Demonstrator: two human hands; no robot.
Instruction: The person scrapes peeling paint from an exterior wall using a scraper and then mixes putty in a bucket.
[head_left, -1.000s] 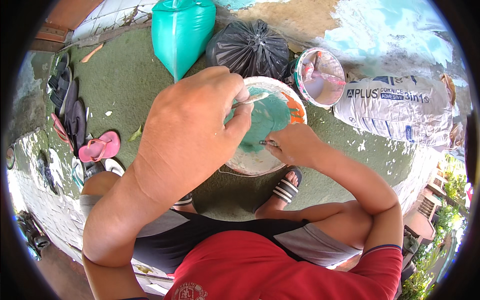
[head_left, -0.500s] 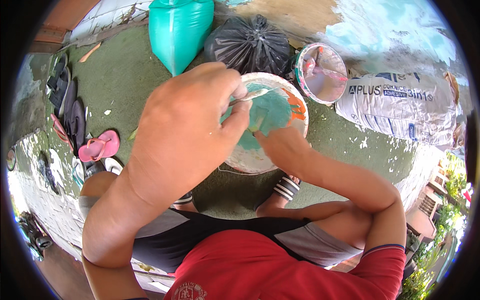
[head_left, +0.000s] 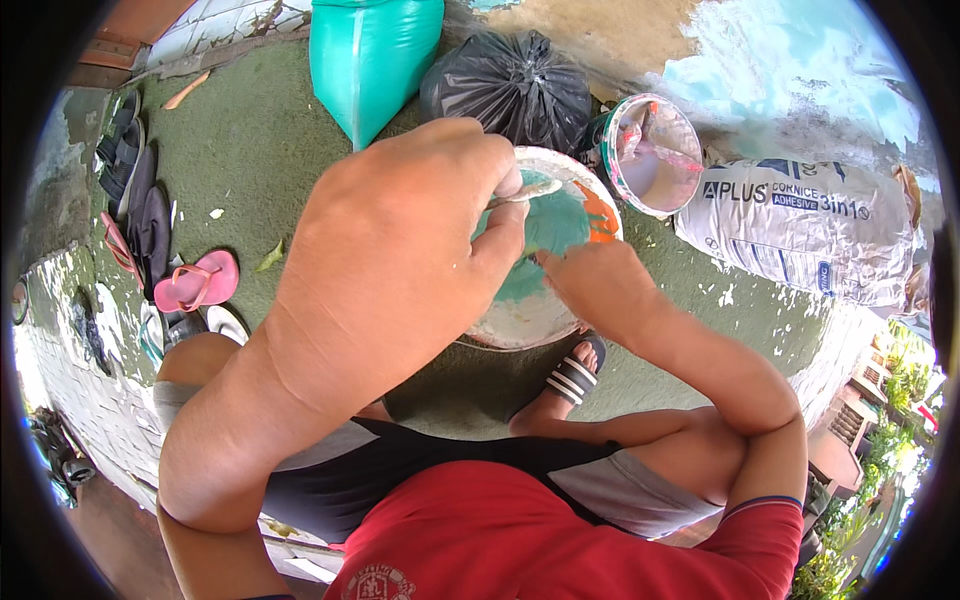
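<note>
My left hand (head_left: 400,220) is raised above the left part of a white bucket (head_left: 515,328), hiding some of its rim. Thumb and forefinger pinch a slim tool (head_left: 538,190) with a paste-coated whitish end; its exact kind is unclear. Green and orange stains cover the bucket's inside. My right hand (head_left: 600,280) reaches over the bucket's right side, fingers curled and pointing inward. At its fingertips is a small yellowish-green thing, mostly hidden, whose kind I cannot make out.
A black garbage bag (head_left: 510,90) and a teal sack (head_left: 375,65) stand beyond the bucket. To the right are a smaller paint-smeared pail (head_left: 655,155) and a white adhesive bag (head_left: 800,230). Slippers, including a pink flip-flop (head_left: 200,282), lie at left. My sandaled foot (head_left: 568,385) is near the bucket.
Both hands and the bucket appear shifted slightly right in the view. The whitish tool end in my left hand shows more broadly now, and the thing at my right fingertips shows less.
</note>
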